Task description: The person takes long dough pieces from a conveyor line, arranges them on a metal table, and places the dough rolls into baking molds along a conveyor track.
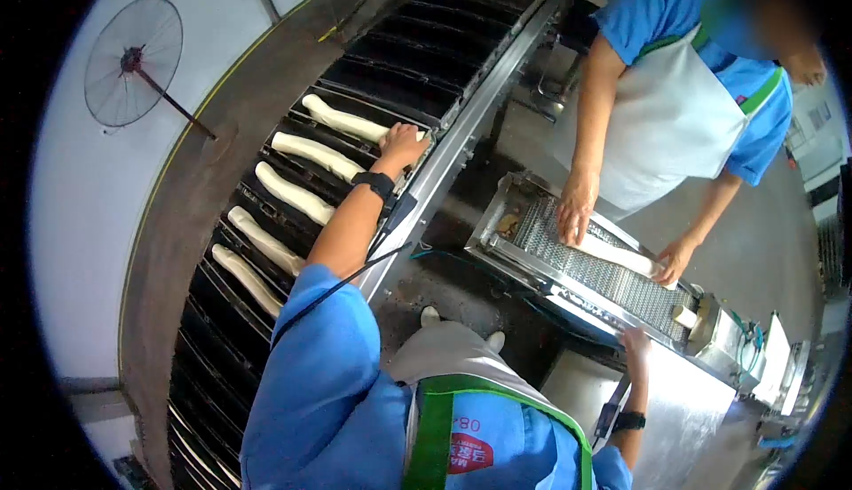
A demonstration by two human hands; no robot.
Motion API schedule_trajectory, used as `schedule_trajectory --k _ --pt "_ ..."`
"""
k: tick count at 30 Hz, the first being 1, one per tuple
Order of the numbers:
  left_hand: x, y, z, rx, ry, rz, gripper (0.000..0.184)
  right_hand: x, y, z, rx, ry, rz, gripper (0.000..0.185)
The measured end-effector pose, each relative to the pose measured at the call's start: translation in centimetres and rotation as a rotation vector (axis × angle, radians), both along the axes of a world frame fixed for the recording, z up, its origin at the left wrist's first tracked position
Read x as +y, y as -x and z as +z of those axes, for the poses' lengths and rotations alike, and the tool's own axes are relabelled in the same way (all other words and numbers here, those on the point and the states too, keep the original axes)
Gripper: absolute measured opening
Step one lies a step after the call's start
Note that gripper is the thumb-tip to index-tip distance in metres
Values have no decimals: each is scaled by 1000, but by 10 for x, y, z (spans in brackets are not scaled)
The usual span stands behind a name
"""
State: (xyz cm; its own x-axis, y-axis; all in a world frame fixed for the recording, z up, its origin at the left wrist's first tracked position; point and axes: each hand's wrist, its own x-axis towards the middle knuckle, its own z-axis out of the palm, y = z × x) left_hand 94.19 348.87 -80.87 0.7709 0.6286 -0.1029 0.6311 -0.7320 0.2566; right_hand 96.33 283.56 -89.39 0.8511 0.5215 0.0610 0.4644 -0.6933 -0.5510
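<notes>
My left hand (pixel 404 146), with a dark watch on its wrist, is closed over the near end of a long pale dough strip (pixel 342 120) lying in a black trough. Below it, several more dough strips (pixel 293 190) lie side by side in separate troughs. My right hand (pixel 635 343) rests at the near metal edge of a mesh conveyor (pixel 568 264), fingers extended against it and apparently empty. On that mesh lies another dough strip (pixel 617 256), with a co-worker's two hands at its ends. A short dough piece (pixel 684 316) sits at the conveyor's right end.
A metal rail (pixel 497 90) runs along the row of black troughs (pixel 399 64). Across the conveyor stands a co-worker in a white apron (pixel 666 117). A steel table surface (pixel 683 397) is beside my right arm. A wall fan (pixel 133 59) is at the left.
</notes>
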Motion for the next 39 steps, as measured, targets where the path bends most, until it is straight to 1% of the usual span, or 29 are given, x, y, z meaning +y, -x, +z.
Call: schedule_trajectory --k 1,3,4,5,10,11,12,13,14,15,16,17,19,20,21,22,24,26,28,29,31,32,33,34,35,36,37,38,39 --pt "6 -9 -4 48 3 26 41 9 -1 13 -2 0 8 26" --pt "11 -12 2 90 77 29 39 46 14 71 443 -211 -300 33" --pt "13 -11 9 130 147 23 37 46 6 65 448 -208 -296 33" --pt "10 -6 18 112 113 -5 29 46 -3 55 463 -177 -297 34" --pt "6 21 21 15 15 -114 23 77 -44 54 474 -130 -210 33" --pt "5 29 20 6 5 -128 23 77 -56 36 457 -197 -158 30" --pt "5 33 19 -8 -6 -149 22 92 -63 45 433 -266 -112 27" --pt "5 38 9 -29 -39 -145 22 103 -67 57 403 -166 -145 22" --pt "-3 41 18 5 -36 -142 22 101 -75 46 430 -277 -119 21" --pt "6 63 2 -83 9 -186 23 121 -66 65 396 -79 -132 20" --pt "-1 76 15 -82 88 -150 24 118 -68 50 299 -129 -55 21" --pt "4 83 2 -124 77 -155 24 119 -71 57 284 -127 -43 21" --pt "-11 86 14 -74 107 -118 23 110 -78 56 377 -102 -44 21" --pt "-14 91 15 -85 243 -76 24 102 -79 49 363 -144 -45 21" --pt "-8 91 0 -57 225 -7 25 111 -80 79 474 -41 -142 20" --pt "-1 96 -16 -221 225 -64 27 94 -82 55 358 -74 -56 24" --pt "-28 84 -2 -121 113 -26 31 74 -84 62 408 -13 -143 21" --pt "-39 81 -5 -111 95 -36 33 43 -72 42 318 -9 -153 20" --pt "-65 68 1 -165 54 -104 31 11 -66 45 226 -22 -177 19" --pt "-68 60 -4 -174 54 -168 30 1 -63 47 384 -55 -289 20" --pt "-85 42 2 -196 152 -274 28 -27 -53 21 394 -118 -363 21" --pt "-94 32 1 -211 93 -343 26 -40 -53 13 402 -176 -418 22" --pt "-111 26 9 -260 151 -392 24 -45 -53 47 393 33 -332 23" --pt "-128 18 15 -296 213 -421 23 -67 -54 20 327 12 -334 25" --pt "-149 8 22 -278 217 -446 23 -65 -53 47 385 -48 -404 31" --pt "-166 0 32 -257 212 -455 23 -91 -58 23 331 -7 -410 37" --pt "-174 -9 28 -270 234 -515 25 -103 -64 17 263 21 -538 40" --pt "-192 -12 36 -271 238 -471 26 -130 -77 -6 196 -30 -504 44" --pt "-200 -19 33 -275 288 -462 25 -151 -98 -24 48 -35 -331 44"
